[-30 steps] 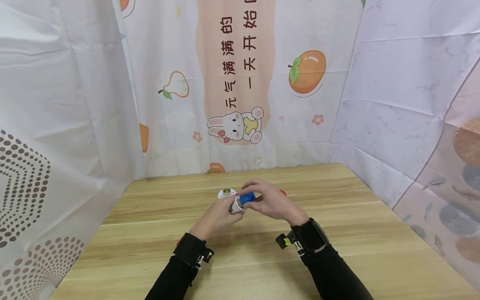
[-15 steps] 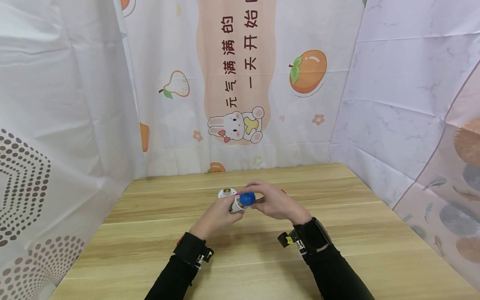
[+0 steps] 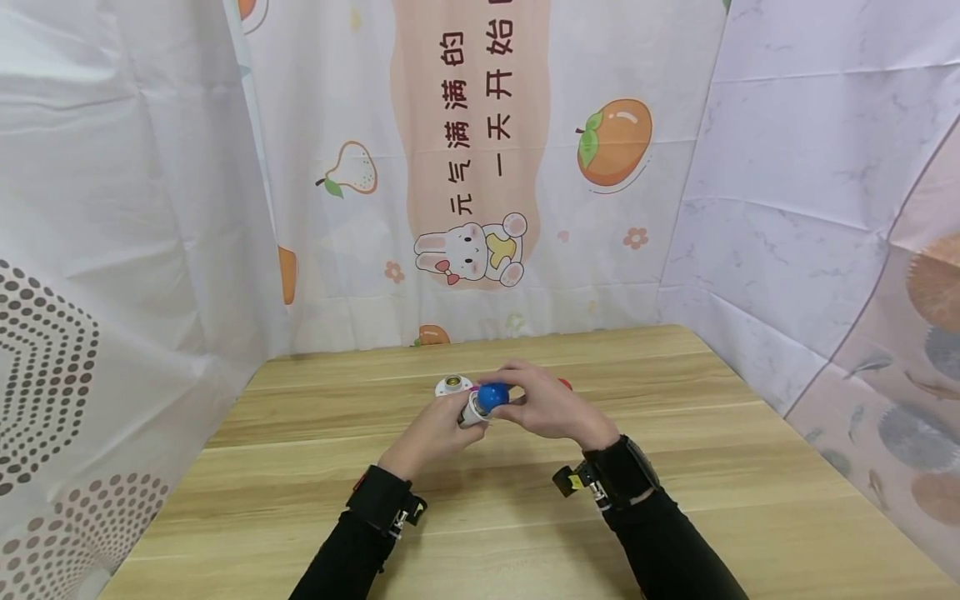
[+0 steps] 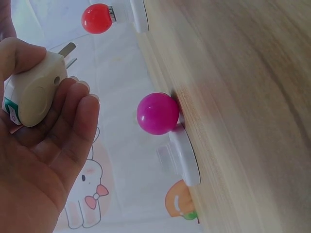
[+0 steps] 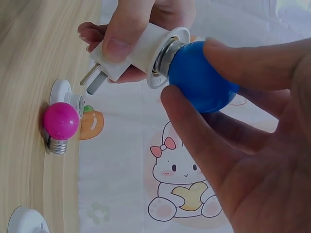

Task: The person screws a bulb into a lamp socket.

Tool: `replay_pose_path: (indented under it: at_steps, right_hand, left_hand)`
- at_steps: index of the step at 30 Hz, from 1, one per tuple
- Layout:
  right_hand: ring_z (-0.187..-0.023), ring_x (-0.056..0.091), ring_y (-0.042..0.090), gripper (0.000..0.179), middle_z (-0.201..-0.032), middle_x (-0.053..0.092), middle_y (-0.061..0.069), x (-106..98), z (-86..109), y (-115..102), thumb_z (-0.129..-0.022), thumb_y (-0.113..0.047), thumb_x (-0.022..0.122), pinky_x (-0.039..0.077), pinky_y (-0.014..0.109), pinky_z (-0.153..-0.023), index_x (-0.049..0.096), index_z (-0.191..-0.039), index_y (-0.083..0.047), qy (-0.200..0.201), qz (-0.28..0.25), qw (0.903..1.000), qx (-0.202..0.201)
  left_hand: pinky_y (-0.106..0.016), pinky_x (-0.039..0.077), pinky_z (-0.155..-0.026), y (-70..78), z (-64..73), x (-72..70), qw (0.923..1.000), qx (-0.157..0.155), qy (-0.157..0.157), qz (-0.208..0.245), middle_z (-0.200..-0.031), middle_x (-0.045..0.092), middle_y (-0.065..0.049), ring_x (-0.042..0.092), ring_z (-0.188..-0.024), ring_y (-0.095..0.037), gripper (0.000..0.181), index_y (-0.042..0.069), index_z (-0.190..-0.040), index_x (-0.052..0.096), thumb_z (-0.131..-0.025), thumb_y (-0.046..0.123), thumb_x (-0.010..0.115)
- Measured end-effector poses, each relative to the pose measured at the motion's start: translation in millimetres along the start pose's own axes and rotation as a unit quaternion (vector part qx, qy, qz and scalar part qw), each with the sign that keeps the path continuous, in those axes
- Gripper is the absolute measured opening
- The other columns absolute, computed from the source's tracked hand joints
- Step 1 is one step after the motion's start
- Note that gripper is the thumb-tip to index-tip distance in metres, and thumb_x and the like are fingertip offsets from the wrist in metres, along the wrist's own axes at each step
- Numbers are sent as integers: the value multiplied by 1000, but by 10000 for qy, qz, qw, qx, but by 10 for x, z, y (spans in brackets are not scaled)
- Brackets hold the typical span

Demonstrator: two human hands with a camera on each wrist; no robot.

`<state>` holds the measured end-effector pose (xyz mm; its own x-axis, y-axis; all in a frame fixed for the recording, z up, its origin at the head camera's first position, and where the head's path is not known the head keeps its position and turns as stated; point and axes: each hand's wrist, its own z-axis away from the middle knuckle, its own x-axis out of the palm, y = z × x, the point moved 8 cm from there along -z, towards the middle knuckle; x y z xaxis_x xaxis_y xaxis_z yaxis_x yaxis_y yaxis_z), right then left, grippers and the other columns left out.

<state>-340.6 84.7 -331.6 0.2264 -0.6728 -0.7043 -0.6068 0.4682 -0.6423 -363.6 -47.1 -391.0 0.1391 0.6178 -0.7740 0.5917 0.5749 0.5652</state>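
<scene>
My left hand (image 3: 438, 429) grips a white plug-in lamp socket (image 5: 146, 46), whose two flat metal prongs stick out at the far end from its round mouth. With thumb and fingers on either side, my right hand (image 3: 551, 404) pinches a blue light bulb (image 5: 199, 75). The bulb's silver screw base is in the socket's mouth, and part of the thread still shows. Both hands hold the pair above the table (image 3: 480, 517). In the left wrist view, the plug socket (image 4: 36, 90) shows its pronged end while the blue bulb is out of sight.
A magenta bulb (image 5: 60, 121) lies on the table beside a white round-based lamp holder (image 3: 453, 384). Farther right, a red bulb (image 4: 97, 18) sits at another white holder (image 4: 139, 14), mostly hidden by my right hand in the head view. Printed curtains (image 3: 337, 250) stand behind.
My right fingers loosened on the blue bulb half a second ago and now close around it again. The left hand and the plug socket have stayed in place.
</scene>
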Motion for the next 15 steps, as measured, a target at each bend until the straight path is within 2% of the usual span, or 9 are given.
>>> replay_pose_path:
  at_steps: [6, 12, 15]
  right_hand:
    - [-102, 61, 18, 41, -118, 61, 5, -8, 2, 4, -93, -17, 76, 56, 28, -84, 67, -132, -9, 162, 140, 9997, 140]
    - [-95, 59, 15, 44, -115, 64, -1, -20, -12, 45, -92, -27, 78, 53, 30, -78, 67, -131, -9, 332, 436, 9981, 276]
    - [-101, 60, 16, 50, -123, 62, 3, -14, -11, 60, -92, -28, 77, 55, 29, -81, 63, -136, -10, 266, 338, 9987, 269]
  left_hand:
    - [-39, 53, -95, 7, -6, -6, 10000, 65, 40, -32, -120, 69, -5, 64, -105, -16, 42, 9, -132, 61, -93, 16, 74]
    - [-40, 53, -95, 1, -10, -1, 10000, 41, 19, -89, -122, 68, -4, 64, -107, -16, 42, 12, -133, 61, -94, 19, 73]
    - [-39, 54, -93, -3, -8, 0, 10000, 20, 3, -62, -119, 69, -3, 64, -104, -15, 39, 12, -131, 62, -94, 20, 72]
